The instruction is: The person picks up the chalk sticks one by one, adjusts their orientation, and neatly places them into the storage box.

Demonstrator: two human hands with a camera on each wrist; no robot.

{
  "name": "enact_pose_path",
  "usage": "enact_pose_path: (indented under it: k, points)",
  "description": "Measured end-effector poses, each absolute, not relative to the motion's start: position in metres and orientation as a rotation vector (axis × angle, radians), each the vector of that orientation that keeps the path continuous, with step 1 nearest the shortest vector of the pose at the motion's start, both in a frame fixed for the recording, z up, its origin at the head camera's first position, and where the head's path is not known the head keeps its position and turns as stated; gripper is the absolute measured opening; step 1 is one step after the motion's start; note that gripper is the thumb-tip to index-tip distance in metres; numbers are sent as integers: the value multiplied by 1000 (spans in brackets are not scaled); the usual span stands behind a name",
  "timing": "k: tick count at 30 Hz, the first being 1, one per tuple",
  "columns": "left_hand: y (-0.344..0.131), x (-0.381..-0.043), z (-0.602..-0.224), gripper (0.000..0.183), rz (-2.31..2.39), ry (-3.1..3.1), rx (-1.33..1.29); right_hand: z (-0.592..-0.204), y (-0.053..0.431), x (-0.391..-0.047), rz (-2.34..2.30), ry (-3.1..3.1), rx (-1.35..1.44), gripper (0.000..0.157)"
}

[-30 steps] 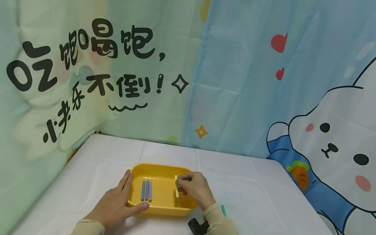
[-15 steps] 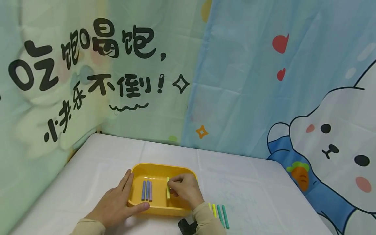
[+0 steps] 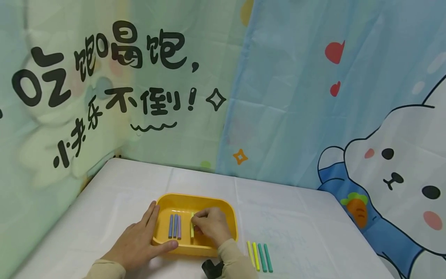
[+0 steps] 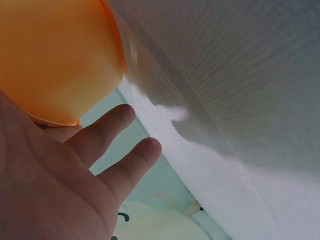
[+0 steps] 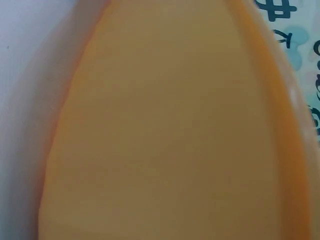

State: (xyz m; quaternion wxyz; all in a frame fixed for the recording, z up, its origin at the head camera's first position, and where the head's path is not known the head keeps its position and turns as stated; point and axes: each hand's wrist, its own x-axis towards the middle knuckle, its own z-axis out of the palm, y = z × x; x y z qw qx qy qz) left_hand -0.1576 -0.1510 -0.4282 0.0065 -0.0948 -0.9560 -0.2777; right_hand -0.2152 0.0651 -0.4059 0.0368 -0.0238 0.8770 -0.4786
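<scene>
My right hand (image 3: 211,225) pinches a thin pale yellow stick (image 3: 192,221) between thumb and fingers, held upright in view over the yellow tray (image 3: 209,200). To the left of it, two blue sticks (image 3: 171,226) and a purple stick (image 3: 179,227) lie side by side on the tray's floor. My left hand (image 3: 137,240) is against the tray's left end, fingers straight along the outside and thumb over the front rim. The left wrist view shows the spread fingers (image 4: 115,135) beside the tray wall (image 4: 60,55). The right wrist view is filled by the tray's outer wall (image 5: 165,125).
On the white table (image 3: 296,221), right of the tray, two yellow sticks (image 3: 256,256) and two green sticks (image 3: 268,257) lie in a row. A black device (image 3: 212,268) sits at the right wrist. A printed curtain (image 3: 278,97) stands behind the table.
My right hand has moved left across the tray with the yellow stick, toward the blue and purple ones. The sticks on the table have come out from behind the right forearm. The left hand stays put.
</scene>
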Motion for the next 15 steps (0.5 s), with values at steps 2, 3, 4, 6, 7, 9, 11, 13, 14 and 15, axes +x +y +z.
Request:
enact_pose_path:
  k: [2, 3, 4, 6, 7, 9, 11, 13, 14, 15]
  points:
    - [-151, -158, -429, 121, -870, -2993, -295, -409, 62, -217, -1450, 2703, -67, 9]
    - [-151, -158, -429, 122, -871, -2995, -293, -410, 61, -218, -1439, 2710, -65, 9]
    - [-151, -158, -429, 122, -873, -2997, -291, -411, 59, -218, -1426, 2721, -65, 8]
    - [-151, -159, -429, 122, -876, -3002, -288, -413, 56, -220, -1401, 2737, -65, 8]
    - [-151, -159, -429, 122, -874, -3002, -289, -413, 55, -220, -1387, 2747, -70, 8]
    - [-151, -159, -428, 122, -874, -3003, -289, -414, 51, -221, -1357, 2764, -65, 9]
    - [-151, -160, -428, 122, -873, -3003, -291, -414, 48, -222, -1334, 2773, -55, 10]
    - [-151, -159, -428, 122, -875, -3003, -289, -415, 46, -222, -1317, 2777, -38, 10]
    - [-151, -159, -428, 122, -878, -3004, -288, -415, 45, -222, -1309, 2779, -28, 9]
    - [-151, -159, -428, 121, -881, -3000, -292, -415, 44, -223, -1301, 2783, -23, 9]
